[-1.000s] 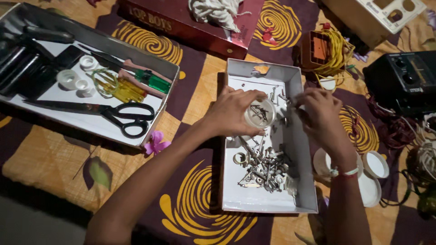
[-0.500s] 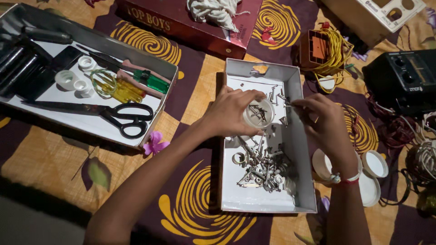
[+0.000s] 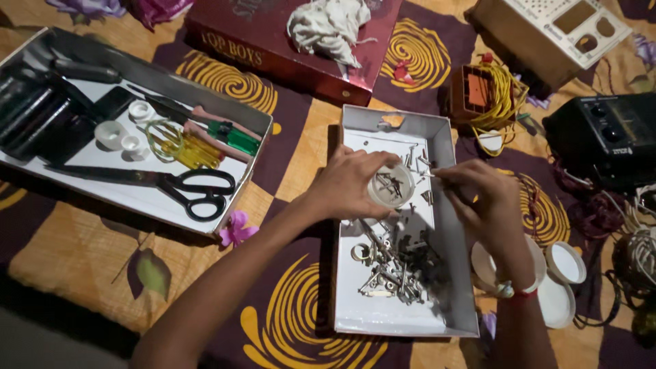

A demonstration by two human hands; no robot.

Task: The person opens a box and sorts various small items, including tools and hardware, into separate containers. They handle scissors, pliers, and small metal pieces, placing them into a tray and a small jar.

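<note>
Hardware (image 3: 395, 266), a loose heap of screws and nuts, lies in the white tray (image 3: 355, 311) just below our fingers. Our left hand (image 3: 345, 184) curls its fingers around a small clear container (image 3: 390, 185) with screws inside, held above the tray. Our right hand (image 3: 478, 195) pinches a thin screw (image 3: 425, 173) between fingertips, right beside the container's rim. Beyond our fingers sits a red box (image 3: 287, 48)

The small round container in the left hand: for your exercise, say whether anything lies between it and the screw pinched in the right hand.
Nothing visible does. The right hand holds the screw beside the open small round container, which the left hand holds above the white tray.
</note>
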